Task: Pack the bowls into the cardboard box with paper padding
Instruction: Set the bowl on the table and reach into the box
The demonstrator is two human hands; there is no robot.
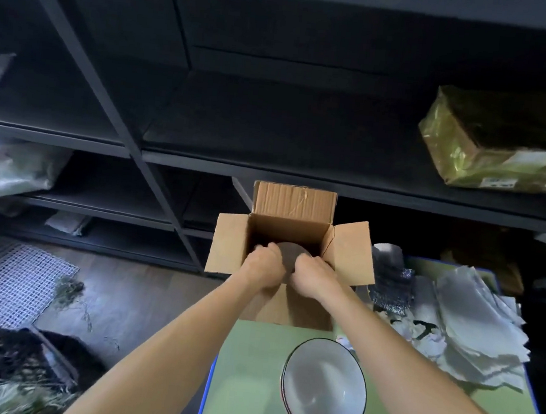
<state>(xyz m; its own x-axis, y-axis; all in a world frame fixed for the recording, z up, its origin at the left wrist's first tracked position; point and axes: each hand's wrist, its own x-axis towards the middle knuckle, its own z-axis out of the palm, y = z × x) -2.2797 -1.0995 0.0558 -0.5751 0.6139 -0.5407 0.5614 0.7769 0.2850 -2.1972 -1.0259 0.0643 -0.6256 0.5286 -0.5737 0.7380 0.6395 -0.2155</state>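
Left hand [264, 266] and right hand [313, 272] grip a dark bowl [290, 251] in the box [293, 202]; lowered unpadded, it may chip.

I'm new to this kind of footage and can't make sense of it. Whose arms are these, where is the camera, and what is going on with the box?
No machine here: a person wears a camera on the head, looking down at their own arms. The left hand and right hand reach into the open cardboard box and both grip a dark round object, likely a bowl, though it is too dim to be sure. The box stands on a green table. Nearer the camera sits a stack of white bowls; to the right lies a pile of paper sheets. Dark shelves stand behind.
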